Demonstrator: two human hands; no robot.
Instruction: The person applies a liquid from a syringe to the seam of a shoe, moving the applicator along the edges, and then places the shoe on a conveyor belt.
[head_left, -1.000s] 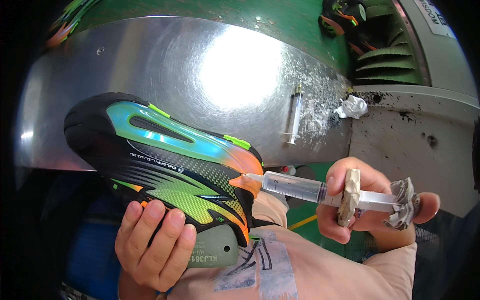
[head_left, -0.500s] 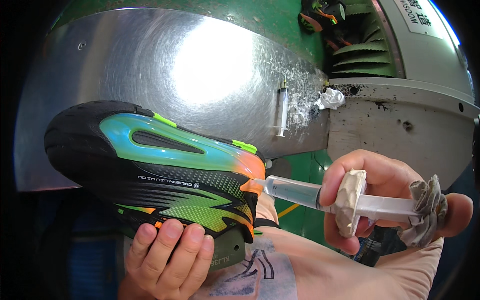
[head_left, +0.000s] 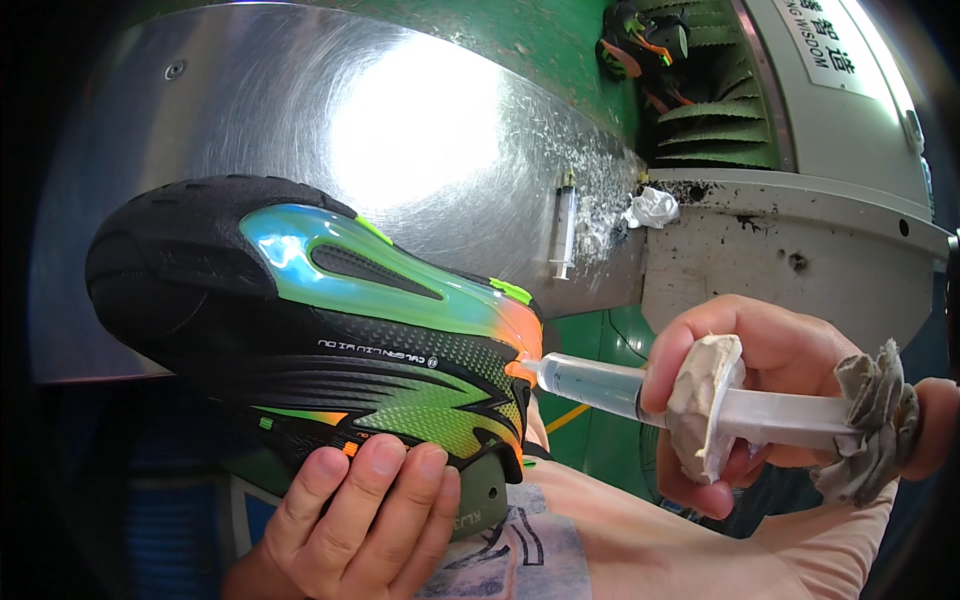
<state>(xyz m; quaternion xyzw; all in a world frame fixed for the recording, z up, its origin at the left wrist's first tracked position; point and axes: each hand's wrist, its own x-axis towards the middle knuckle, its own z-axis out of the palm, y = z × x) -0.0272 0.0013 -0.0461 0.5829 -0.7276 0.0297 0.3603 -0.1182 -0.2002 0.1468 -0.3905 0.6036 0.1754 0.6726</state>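
Observation:
A black sneaker (head_left: 390, 350) with a blue, green and orange glossy sole lies tilted on its side, its toe to the left. My left hand (head_left: 370, 520) grips it from below, fingers curled over the upper. A dark green tag (head_left: 485, 497) hangs by those fingers. My right hand (head_left: 750, 400) is closed round a clear syringe (head_left: 595, 385) holding clear liquid. The syringe's tip touches the orange heel part of the sole. Pale wrapping (head_left: 705, 405) pads its finger flange, and grey cloth (head_left: 870, 425) covers the plunger end, where my thumb rests.
Beyond the shoe is a shiny metal table (head_left: 270, 100). A second syringe (head_left: 564, 230) lies on it, near a crumpled white tissue (head_left: 652, 207) and whitish residue. At the far right, a grey machine (head_left: 850, 110) has a curtained opening, with other shoes (head_left: 640, 45) in front.
The shoe has rolled slightly, showing more of its dark underside, and its heel has shifted a little right. The syringe has moved right with it, its tip still at the heel.

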